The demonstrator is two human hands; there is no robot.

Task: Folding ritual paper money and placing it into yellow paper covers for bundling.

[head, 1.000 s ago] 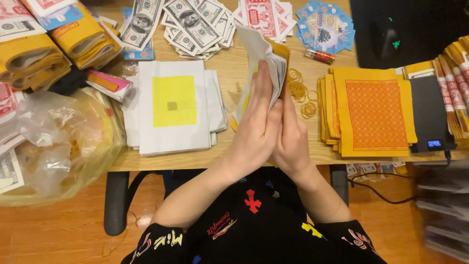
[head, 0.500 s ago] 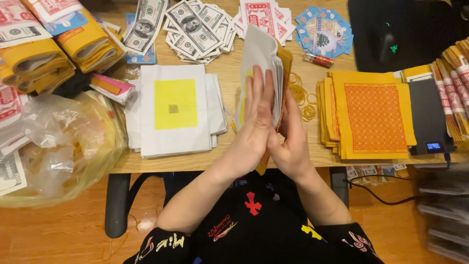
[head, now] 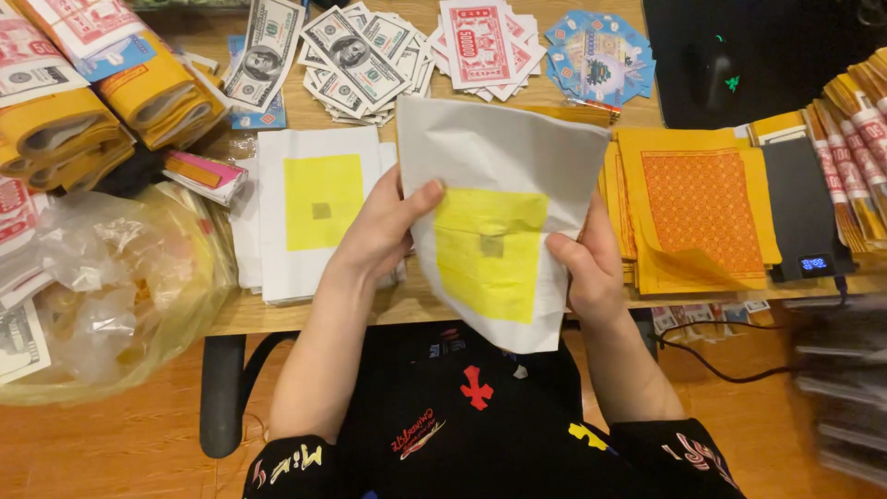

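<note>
Both hands up over worktop (head: 277, 319) edge, sharing one white sheet with yellow square (head: 494, 226). Left hand (head: 383, 226) pinches sheet's left edge, thumb on front, fingers curled behind. Right hand (head: 587, 268) clamps sheet's right edge, thumb on yellow square, fingers hidden behind. Sheet tilted, lifted clear of worktop. Left of sheet: flat stack of matching white sheets (head: 309, 217). Right of sheet: orange paper stack (head: 698, 208). Beyond sheet: loose banknotes (head: 356, 60).
</note>
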